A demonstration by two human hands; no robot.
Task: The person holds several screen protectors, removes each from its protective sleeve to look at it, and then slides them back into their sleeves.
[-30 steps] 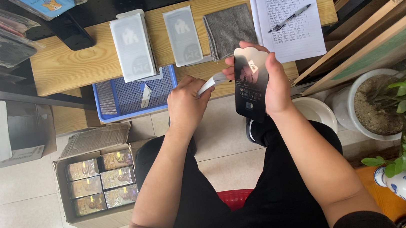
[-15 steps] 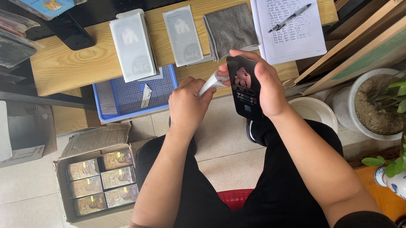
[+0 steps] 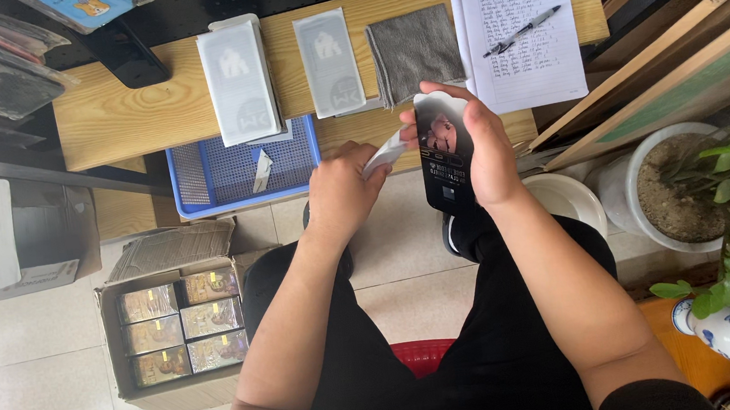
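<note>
My right hand (image 3: 488,151) grips a black glossy flat package (image 3: 444,151) with a picture on its front, held upright over my lap. My left hand (image 3: 341,189) pinches a white strip (image 3: 386,151) that runs from the package's left edge. Both hands sit just in front of the wooden bench (image 3: 129,112).
On the bench lie two grey-white flat packs (image 3: 239,83), a grey cloth (image 3: 414,51), a dark phone (image 3: 128,54) and a written sheet with a pen (image 3: 520,32). A blue mesh tray (image 3: 226,174) hangs at its front. A cardboard box of small boxes (image 3: 181,328) stands on the floor left; potted plants right.
The package tilted and shifted slightly in my right hand. My left hand kept its hold on the white strip and moved a little right and up.
</note>
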